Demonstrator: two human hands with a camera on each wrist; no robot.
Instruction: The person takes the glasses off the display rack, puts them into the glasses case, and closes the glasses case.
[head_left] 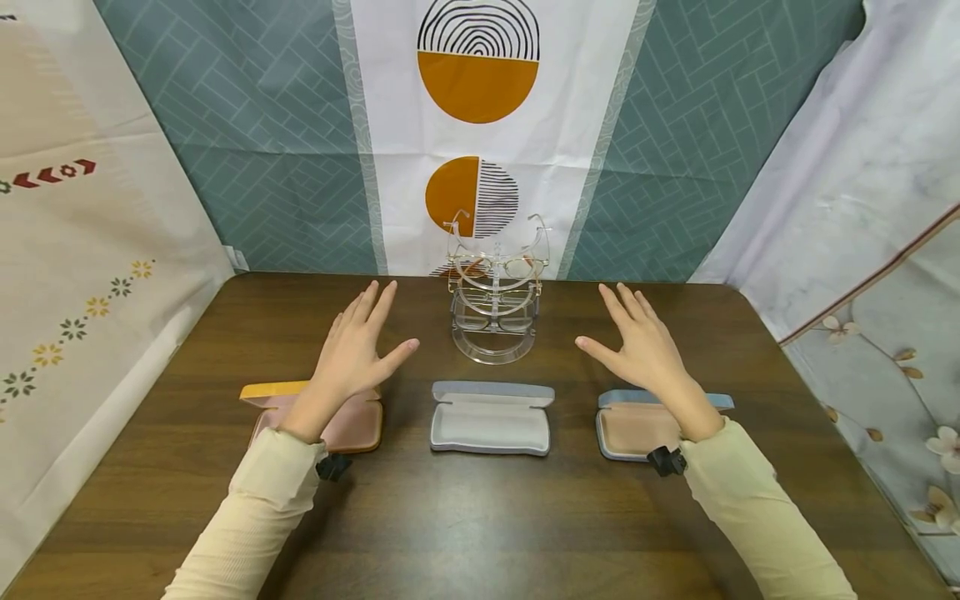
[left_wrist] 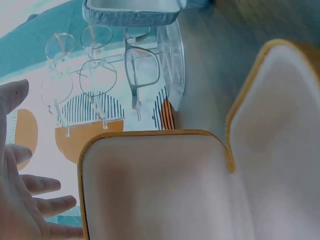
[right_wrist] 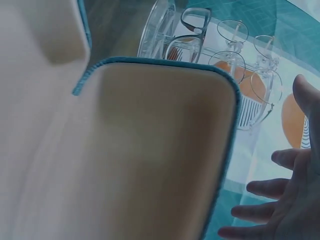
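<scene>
My left hand (head_left: 351, 354) hovers with straight, spread fingers over the yellow glasses case (head_left: 360, 425), which lies with its lid up and its pink lining showing. On the other side my right hand (head_left: 640, 350) is held the same way above the blue glasses case (head_left: 630, 429), also with its lid up. Neither hand holds anything. Between them lies a grey-blue glasses case (head_left: 491, 427), its pale inside bare. Behind it stands a clear display stand (head_left: 492, 354) bearing three pairs of glasses (head_left: 495, 267) one above another, the lowest with a dark frame (left_wrist: 135, 72).
The dark wooden table (head_left: 480, 533) carries all of this. A patterned cloth (head_left: 300, 167) hangs right behind its back edge, and light curtains (head_left: 82, 333) flank it on both sides. A dark strap piece (head_left: 332, 467) sits at each wrist.
</scene>
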